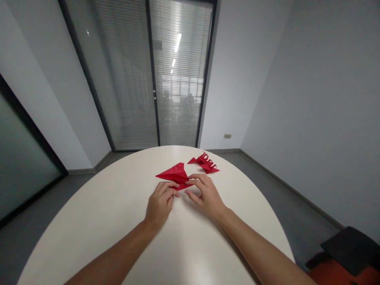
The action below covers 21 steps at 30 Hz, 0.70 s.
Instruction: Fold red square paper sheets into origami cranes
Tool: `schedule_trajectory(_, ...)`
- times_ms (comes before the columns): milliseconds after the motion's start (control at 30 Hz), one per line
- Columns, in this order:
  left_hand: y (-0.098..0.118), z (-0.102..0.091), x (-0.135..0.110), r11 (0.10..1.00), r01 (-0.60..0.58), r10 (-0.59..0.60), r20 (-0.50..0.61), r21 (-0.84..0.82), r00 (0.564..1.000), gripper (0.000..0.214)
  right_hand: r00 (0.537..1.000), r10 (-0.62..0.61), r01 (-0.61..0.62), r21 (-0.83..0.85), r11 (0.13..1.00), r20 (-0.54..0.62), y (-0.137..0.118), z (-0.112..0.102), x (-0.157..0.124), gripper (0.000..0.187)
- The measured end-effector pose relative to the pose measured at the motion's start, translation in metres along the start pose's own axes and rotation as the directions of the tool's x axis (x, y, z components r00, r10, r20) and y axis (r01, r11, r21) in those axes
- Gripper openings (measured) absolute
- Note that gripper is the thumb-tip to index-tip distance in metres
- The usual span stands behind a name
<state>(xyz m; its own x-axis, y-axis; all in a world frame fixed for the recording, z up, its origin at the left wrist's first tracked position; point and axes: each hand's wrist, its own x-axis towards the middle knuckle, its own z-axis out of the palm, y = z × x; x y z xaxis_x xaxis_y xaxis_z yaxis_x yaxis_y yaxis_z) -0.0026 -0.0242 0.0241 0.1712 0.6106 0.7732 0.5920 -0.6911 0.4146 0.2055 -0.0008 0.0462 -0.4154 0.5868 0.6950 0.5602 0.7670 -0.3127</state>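
A folded red paper sheet [175, 174] lies on the round white table [118, 206], shaped like a pointed triangle. My left hand [160, 202] rests on the table with its fingertips curled onto the paper's near edge. My right hand [204, 192] presses its fingers onto the paper's right corner, thumb stretched below. Both hands pinch or press the same piece. Behind it, a little to the right, sit several finished red paper cranes [205, 162], untouched.
The table's far edge curves just behind the cranes. Beyond stand glass doors with blinds [154, 79] and grey walls. A dark and orange chair [347, 257] sits at the lower right beside the table.
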Motion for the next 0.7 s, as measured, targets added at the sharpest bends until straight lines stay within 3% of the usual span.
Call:
schedule_trajectory(233, -0.002, 0.002, -0.005, 0.997, -0.071, 0.071, 0.050, 0.004, 0.996, 0.031, 1.000, -0.019, 0.020, -0.051, 0.999, 0.020, 0.003, 0.001, -0.001, 0.010)
schedule_trajectory(467, 0.002, 0.002, -0.004, 0.985, 0.159, -0.154, 0.070, -0.066, 0.986, 0.024, 0.988, -0.155, 0.153, -0.083, 0.985, -0.009, 0.007, -0.003, 0.000, 0.013)
schedule_trajectory(567, 0.005, 0.003, -0.005, 0.947, 0.294, -0.287, 0.067, -0.127, 0.956, 0.011, 0.976, -0.219, 0.219, -0.091, 0.972, 0.006, 0.009, -0.002, 0.000, 0.012)
schedule_trajectory(700, 0.011, 0.006, -0.006, 0.887, 0.418, -0.404, 0.108, -0.198, 0.908, 0.016, 0.959, -0.283, 0.283, -0.084, 0.956, 0.008, 0.013, -0.001, 0.001, 0.012)
